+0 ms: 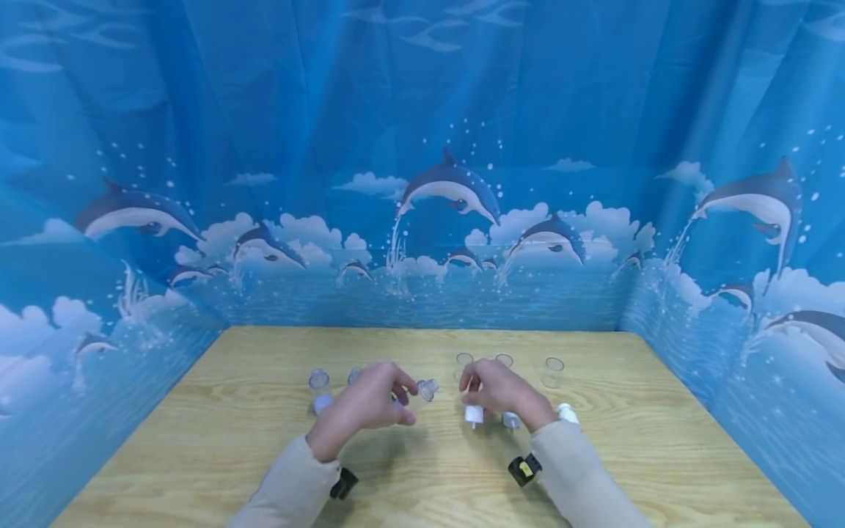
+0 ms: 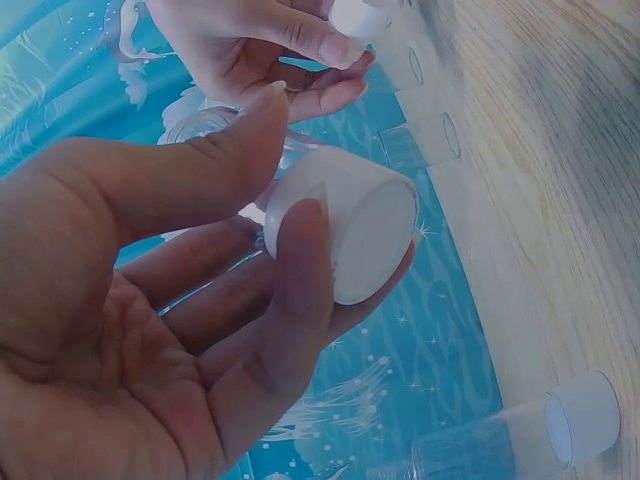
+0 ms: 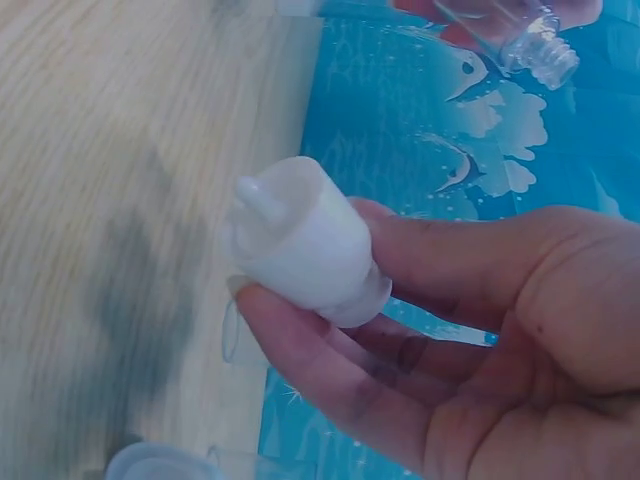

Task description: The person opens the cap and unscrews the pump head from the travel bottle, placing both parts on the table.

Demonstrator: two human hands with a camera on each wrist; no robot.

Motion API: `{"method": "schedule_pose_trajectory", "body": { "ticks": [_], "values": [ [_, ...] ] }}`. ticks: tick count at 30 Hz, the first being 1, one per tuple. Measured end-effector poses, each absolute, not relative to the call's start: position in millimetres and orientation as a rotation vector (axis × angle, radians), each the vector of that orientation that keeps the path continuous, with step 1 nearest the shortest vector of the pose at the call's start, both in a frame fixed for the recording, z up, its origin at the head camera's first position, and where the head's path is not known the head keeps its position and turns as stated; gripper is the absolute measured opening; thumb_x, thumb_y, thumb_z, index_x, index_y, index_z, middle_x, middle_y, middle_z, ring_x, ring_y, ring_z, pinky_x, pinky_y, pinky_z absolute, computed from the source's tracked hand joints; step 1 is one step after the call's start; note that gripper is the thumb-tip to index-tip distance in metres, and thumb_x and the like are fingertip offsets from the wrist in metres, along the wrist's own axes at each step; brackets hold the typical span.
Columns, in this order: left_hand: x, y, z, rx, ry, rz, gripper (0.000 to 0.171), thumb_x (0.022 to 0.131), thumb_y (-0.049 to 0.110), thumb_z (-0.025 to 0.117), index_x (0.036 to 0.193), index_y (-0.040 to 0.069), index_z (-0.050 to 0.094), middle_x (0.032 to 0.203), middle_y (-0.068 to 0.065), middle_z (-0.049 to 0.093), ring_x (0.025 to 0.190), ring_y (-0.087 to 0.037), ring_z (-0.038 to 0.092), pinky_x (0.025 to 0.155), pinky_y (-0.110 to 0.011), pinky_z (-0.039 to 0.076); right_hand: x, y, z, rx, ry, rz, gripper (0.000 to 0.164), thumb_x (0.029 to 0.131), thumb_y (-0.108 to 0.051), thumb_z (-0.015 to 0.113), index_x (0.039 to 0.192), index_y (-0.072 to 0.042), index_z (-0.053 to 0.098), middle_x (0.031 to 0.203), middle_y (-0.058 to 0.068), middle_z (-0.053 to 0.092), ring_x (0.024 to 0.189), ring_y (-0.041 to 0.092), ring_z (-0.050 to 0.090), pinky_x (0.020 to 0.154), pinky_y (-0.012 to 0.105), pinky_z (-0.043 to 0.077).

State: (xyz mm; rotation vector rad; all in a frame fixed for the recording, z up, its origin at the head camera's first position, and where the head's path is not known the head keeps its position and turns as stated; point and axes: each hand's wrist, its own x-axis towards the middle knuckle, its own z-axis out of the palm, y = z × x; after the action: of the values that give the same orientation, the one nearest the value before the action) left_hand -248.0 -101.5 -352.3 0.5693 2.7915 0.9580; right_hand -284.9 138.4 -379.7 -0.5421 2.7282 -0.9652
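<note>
My left hand (image 1: 379, 396) grips a small clear bottle with a white base (image 2: 345, 220) between thumb and fingers. The bottle is tilted, its bare threaded neck (image 3: 540, 50) pointing toward the right hand. Across a short gap, my right hand (image 1: 498, 389) pinches a white pump head (image 3: 310, 240) between thumb and fingertips. A thin stub sticks out of the pump head's open end, which faces downward in the head view. Bottle and pump head are apart.
Left of the left hand stands another clear bottle with a white base (image 1: 323, 403). Several clear cylindrical covers, one at the right (image 1: 553, 372), stand behind the right hand. Another white pump head (image 1: 510, 419) and a white piece (image 1: 566, 413) lie near the right wrist. A dolphin-print curtain (image 1: 422, 293) borders the wooden table (image 1: 277, 352).
</note>
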Motion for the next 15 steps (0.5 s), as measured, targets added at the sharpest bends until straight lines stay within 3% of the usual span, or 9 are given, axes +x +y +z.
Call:
{"method": "schedule_pose_trajectory", "body": {
  "ticks": [7, 15],
  "values": [
    [-248.2, -101.4, -352.2, 0.566, 2.787, 0.955, 0.039, 0.073, 0.007, 0.091, 0.111, 0.006, 0.078, 0.099, -0.006, 0.08, 0.09, -0.018, 0.074, 0.084, -0.041, 0.063, -286.9, 136.8, -387.2, -0.482, 2.733, -0.974, 0.007, 0.088, -0.002, 0.076, 0.084, -0.005, 0.07, 0.08, 0.006, 0.067, 0.069, 0.018, 0.063, 0.063, 0.033, 0.061],
    [-248.5, -101.1, -352.1, 0.573, 2.793, 0.946, 0.039, 0.074, 0.007, 0.091, 0.111, 0.006, 0.078, 0.1, -0.008, 0.08, 0.089, -0.018, 0.074, 0.083, -0.041, 0.063, -291.2, 130.4, -396.2, -0.447, 2.793, -0.95, 0.008, 0.085, -0.004, 0.079, 0.081, -0.006, 0.073, 0.077, 0.005, 0.069, 0.065, 0.016, 0.063, 0.058, 0.028, 0.058]
  ]
}}
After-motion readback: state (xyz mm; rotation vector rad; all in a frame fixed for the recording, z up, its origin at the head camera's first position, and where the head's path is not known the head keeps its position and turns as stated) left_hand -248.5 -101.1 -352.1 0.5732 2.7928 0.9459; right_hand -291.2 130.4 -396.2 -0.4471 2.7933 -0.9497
